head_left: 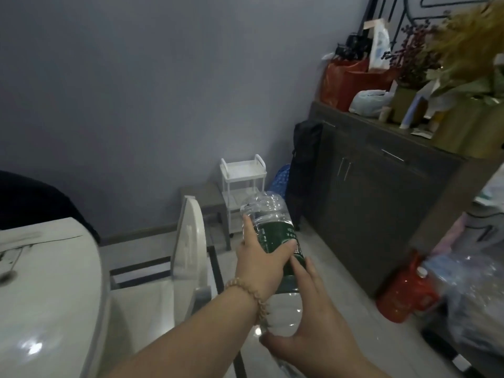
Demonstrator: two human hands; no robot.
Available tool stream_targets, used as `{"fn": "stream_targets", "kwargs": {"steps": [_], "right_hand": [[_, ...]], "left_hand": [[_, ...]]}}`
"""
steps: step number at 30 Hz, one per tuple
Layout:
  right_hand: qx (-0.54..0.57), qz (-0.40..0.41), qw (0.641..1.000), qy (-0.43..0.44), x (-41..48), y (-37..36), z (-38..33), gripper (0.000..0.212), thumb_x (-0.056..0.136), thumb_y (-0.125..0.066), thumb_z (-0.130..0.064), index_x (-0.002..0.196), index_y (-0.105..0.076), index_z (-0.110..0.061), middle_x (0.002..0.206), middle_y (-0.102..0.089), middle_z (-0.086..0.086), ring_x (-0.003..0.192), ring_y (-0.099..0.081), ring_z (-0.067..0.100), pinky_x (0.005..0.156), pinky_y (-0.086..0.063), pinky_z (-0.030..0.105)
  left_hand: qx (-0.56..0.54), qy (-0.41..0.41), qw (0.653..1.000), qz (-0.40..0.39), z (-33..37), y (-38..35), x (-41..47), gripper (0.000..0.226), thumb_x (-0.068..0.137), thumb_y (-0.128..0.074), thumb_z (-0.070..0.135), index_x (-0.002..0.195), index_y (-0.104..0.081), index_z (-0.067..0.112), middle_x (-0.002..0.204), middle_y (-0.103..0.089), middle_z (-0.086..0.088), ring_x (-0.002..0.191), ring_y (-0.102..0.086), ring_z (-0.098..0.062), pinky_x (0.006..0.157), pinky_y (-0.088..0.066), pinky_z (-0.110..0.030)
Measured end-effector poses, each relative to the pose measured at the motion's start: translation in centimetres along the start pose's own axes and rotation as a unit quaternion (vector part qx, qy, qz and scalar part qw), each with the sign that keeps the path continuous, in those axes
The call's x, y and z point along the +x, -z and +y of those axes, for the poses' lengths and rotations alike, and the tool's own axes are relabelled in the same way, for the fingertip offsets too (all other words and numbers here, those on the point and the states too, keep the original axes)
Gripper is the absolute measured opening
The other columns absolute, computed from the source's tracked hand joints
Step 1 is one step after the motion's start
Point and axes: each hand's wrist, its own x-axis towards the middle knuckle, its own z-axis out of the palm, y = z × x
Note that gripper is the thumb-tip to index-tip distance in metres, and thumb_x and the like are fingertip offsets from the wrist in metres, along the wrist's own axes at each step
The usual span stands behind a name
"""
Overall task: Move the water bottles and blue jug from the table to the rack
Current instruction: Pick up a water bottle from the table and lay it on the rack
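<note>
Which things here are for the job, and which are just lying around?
For the job: water bottle, left hand and right hand holding it, white rack, table.

Just lying about: red container, dark cabinet, dried flowers, red bag, chair.

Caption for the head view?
Left hand and right hand hold a green-labelled water bottle, white rack ahead by wall.

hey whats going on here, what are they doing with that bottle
A person holds a large clear water bottle with a green label off the table, using both hands. The left hand, with a bead bracelet on its wrist, grips it over the label, and the right hand cups its base. The white rack stands ahead in the corner by the wall.
</note>
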Motion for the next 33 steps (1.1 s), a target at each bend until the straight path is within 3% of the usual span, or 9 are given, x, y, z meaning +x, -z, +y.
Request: {"fn": "stream_targets", "kwargs": {"steps": [3,7,9,13,17,20,21,26,33], "right_hand": [[0.013,-0.016,1.0,0.019,6.6,1.1,3.7,0.123,0.044,-0.065,-0.07,0.131,0.022,-0.063,0.148,0.021,-0.029,0.139,-0.016,0.0,0.104,-0.033,0.026],[0.008,-0.041,0.998,0.056,15.3,3.0,7.6,0.123,0.047,-0.067,-0.068,0.135,0.019,-0.058,0.154,0.019,-0.022,0.14,-0.017,0.005,0.101,-0.036,0.027],[-0.006,-0.061,0.995,0.077,19.5,3.8,8.9,0.122,0.049,-0.068,-0.065,0.134,0.02,-0.059,0.153,0.02,-0.023,0.14,-0.021,0.008,0.098,-0.039,0.028],[-0.006,-0.078,0.991,0.104,27.3,4.0,10.5,0.122,0.051,-0.07,-0.062,0.133,0.021,-0.058,0.152,0.02,-0.024,0.14,-0.021,0.011,0.098,-0.039,0.029],[0.006,-0.095,0.99,0.105,35.8,2.3,11.5,0.124,0.048,-0.069,-0.064,0.134,0.019,-0.057,0.154,0.016,-0.023,0.14,-0.021,0.012,0.1,-0.038,0.031],[0.013,-0.099,0.99,0.097,42.2,0.4,12.1,0.124,0.045,-0.068,-0.064,0.132,0.02,-0.061,0.154,0.015,-0.022,0.14,-0.023,0.012,0.1,-0.039,0.03],[0.016,-0.1,0.991,0.091,44.1,-0.2,12.2,0.124,0.044,-0.068,-0.065,0.13,0.021,-0.063,0.154,0.014,-0.022,0.14,-0.024,0.012,0.1,-0.039,0.03],[0.029,-0.098,0.993,0.058,54.2,-2.5,12.8,0.124,0.042,-0.067,-0.067,0.132,0.018,-0.063,0.156,0.01,-0.021,0.14,-0.023,0.007,0.097,-0.04,0.026],[0.05,-0.128,0.99,0.03,66.0,-5.0,14.1,0.13,0.039,-0.07,-0.068,0.137,0.014,-0.057,0.156,0.01,-0.018,0.135,-0.01,-0.006,0.1,-0.032,0.022]], "left_hand": [[0.003,0.01,1.0,0.023,-0.2,-2.8,6.0,0.108,0.071,-0.078,0.044,0.146,0.001,0.049,0.141,-0.037,-0.001,0.106,-0.052,-0.012,0.087,-0.049,-0.029],[0.008,0.032,0.997,0.066,0.5,-6.1,13.5,0.105,0.075,-0.075,0.046,0.146,0.003,0.047,0.144,-0.033,0.001,0.098,-0.046,-0.005,0.06,-0.037,-0.007],[0.021,0.035,0.996,0.084,0.9,-7.1,17.1,0.104,0.078,-0.072,0.047,0.147,0.005,0.044,0.145,-0.032,0.0,0.105,-0.042,-0.005,0.055,-0.034,-0.003],[0.013,0.036,0.994,0.106,0.9,-7.8,24.2,0.101,0.081,-0.069,0.046,0.148,0.006,0.042,0.146,-0.034,-0.002,0.115,-0.042,-0.01,0.086,-0.037,-0.02],[0.028,0.049,0.991,0.119,-0.5,-7.3,32.7,0.1,0.082,-0.067,0.048,0.147,0.008,0.041,0.143,-0.035,-0.002,0.112,-0.042,-0.009,0.065,-0.042,-0.005],[0.057,0.069,0.988,0.128,-1.7,-6.7,39.1,0.1,0.081,-0.066,0.052,0.148,0.006,0.039,0.148,-0.033,-0.006,0.129,-0.04,-0.021,0.101,-0.04,-0.032],[0.07,0.077,0.987,0.124,-2.1,-6.5,41.2,0.1,0.08,-0.066,0.052,0.149,0.006,0.038,0.148,-0.034,-0.007,0.13,-0.039,-0.023,0.105,-0.037,-0.037],[0.083,0.126,0.985,0.084,-3.0,-5.7,52.3,0.102,0.08,-0.066,0.052,0.147,0.01,0.043,0.137,-0.043,-0.009,0.113,-0.053,-0.024,0.097,-0.046,-0.04],[0.097,0.166,0.978,0.076,-4.9,-5.3,64.2,0.102,0.078,-0.068,0.052,0.147,0.008,0.046,0.137,-0.038,-0.009,0.11,-0.054,-0.024,0.095,-0.049,-0.042]]}}
